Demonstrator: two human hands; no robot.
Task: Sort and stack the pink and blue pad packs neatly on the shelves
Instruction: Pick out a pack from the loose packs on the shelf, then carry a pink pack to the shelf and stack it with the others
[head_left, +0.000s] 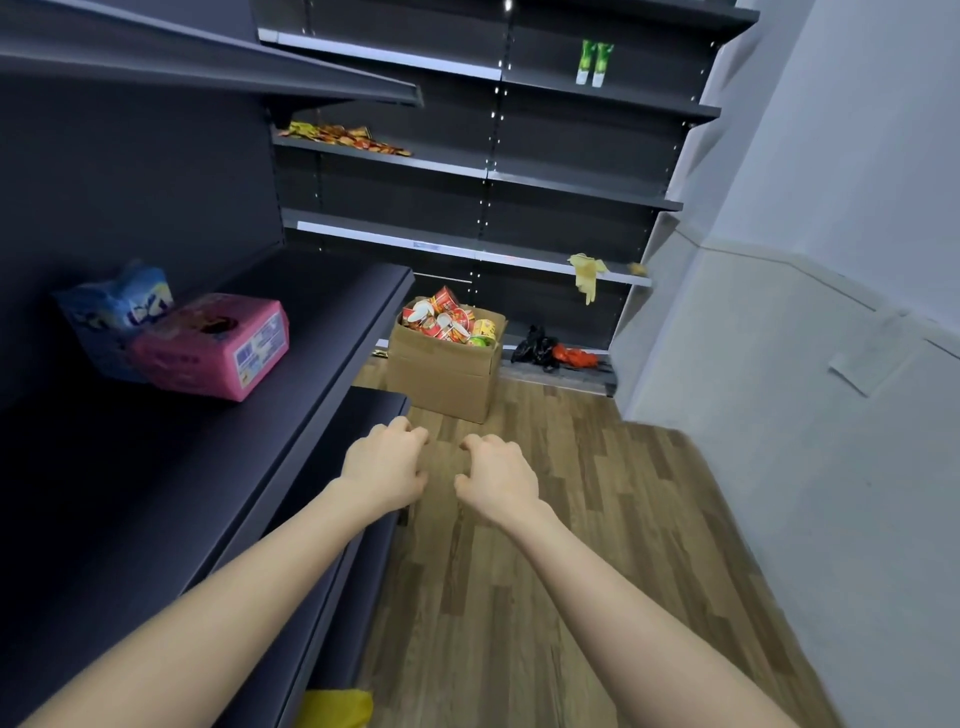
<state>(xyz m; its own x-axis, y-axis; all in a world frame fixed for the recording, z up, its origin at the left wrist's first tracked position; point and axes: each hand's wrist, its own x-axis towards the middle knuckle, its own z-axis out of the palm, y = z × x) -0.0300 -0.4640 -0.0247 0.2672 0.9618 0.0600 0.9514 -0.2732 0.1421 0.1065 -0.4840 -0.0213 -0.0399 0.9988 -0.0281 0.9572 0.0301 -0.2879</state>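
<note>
A soft, crinkled blue plastic pad pack (117, 317) is standing towards the back of the matte dark grey metal shelf (156, 467). A glossy pink block-shaped pad pack (213, 345) is lying just in front of it, its printed label facing right. The left grip (384, 467) and right grip (501, 475) are hovering side by side above the wood-grain plank floor (519, 623), fingers loosely curled, holding nothing. An open brown cardboard box (441, 379) of red cups is sitting beyond.
</note>
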